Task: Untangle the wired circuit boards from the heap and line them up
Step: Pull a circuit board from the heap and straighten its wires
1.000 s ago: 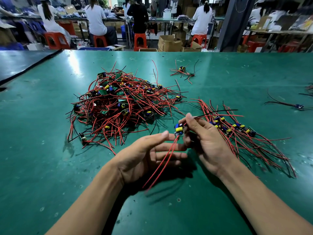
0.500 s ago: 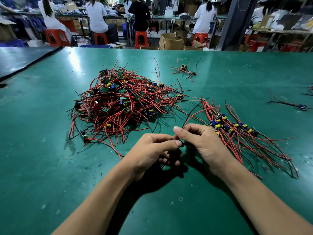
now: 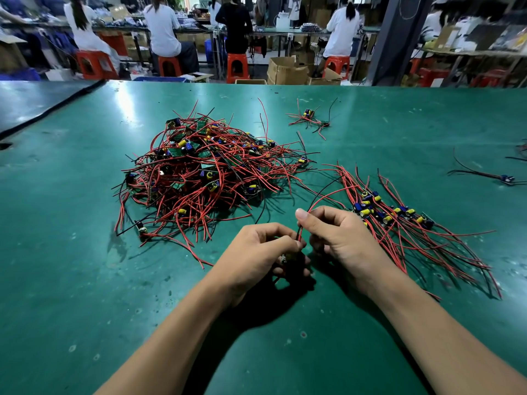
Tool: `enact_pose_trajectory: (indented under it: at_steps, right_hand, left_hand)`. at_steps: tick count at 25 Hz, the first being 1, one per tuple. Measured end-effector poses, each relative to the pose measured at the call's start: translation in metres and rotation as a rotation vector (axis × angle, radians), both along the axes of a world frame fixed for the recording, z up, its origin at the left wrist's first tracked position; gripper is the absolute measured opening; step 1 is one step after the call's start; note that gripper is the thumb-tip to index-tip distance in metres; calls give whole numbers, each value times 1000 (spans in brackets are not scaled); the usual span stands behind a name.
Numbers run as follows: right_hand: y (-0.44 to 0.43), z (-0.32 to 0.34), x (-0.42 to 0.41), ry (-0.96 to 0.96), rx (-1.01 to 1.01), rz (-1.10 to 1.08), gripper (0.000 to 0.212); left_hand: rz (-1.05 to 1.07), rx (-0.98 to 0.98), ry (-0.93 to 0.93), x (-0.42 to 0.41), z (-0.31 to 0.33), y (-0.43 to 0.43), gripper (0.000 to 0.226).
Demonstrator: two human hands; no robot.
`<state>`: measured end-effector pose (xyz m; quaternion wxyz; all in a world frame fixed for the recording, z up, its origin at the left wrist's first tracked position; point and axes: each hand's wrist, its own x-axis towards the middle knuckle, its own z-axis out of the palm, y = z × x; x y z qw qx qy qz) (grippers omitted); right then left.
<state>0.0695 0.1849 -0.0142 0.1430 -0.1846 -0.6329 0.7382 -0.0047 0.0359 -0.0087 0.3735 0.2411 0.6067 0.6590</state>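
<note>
A single wired board [image 3: 283,258] sits mostly hidden inside the left hand [image 3: 256,252], just above the green tabletop [image 3: 71,266] near its front middle; only a small metallic part shows between the curled fingers [image 3: 273,232]. Its red wire [image 3: 322,196] and a black wire rise from the spot where both hands meet and arc up and to the right. The left hand's fingers are closed around the board. The right hand [image 3: 339,238] touches the left at the fingertips, thumb raised, its fingers pinched shut on the wires close to the board.

To the left and beyond the hands lies the heap [image 3: 199,172], a dense tangle of red and black leads with green boards and blue and yellow parts poking through; loose wire ends from it reach almost to the left hand. Just right of the right hand lies the sorted row [image 3: 390,215], boards side by side in a diagonal line with their red leads fanned toward the near right; the wrist overlaps some of those leads. Farther back a small cluster [image 3: 309,118] lies apart from the heap, and one stray board [image 3: 506,178] with long leads rests near the right edge.

Both forearms come in from the bottom, angled toward each other. Beyond the tabletop, people in white sit on red stools [image 3: 94,64] at other benches, with cardboard boxes [image 3: 288,71] on the floor.
</note>
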Motion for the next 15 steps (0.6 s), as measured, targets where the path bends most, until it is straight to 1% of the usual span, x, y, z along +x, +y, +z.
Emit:
enact_pose_trajectory:
  at_steps: [2, 4, 6, 8, 11, 13, 15]
  right_hand:
    - [-1, 1, 1, 8, 30, 22, 33]
    - [-2, 3, 3, 24, 78, 78, 26]
    - [-3, 4, 4, 14, 127, 133, 19]
    - [-4, 3, 4, -26, 193, 146, 16]
    - [-1, 1, 3, -89, 228, 113, 16]
    - [3, 0, 2, -113, 199, 53, 17]
    - [6, -1, 1, -100, 156, -23, 18]
  left_hand:
    - [23, 5, -8, 1, -2, 3, 19]
    - [56, 28, -10, 1, -4, 4, 19]
    - [93, 34, 46, 0, -7, 4, 18]
    - [101, 13, 90, -1, -9, 4, 20]
    - [105, -37, 143, 0, -10, 4, 17]
    - [104, -73, 186, 0, -10, 5, 15]
    - [93, -78, 159, 0, -8, 5, 16]
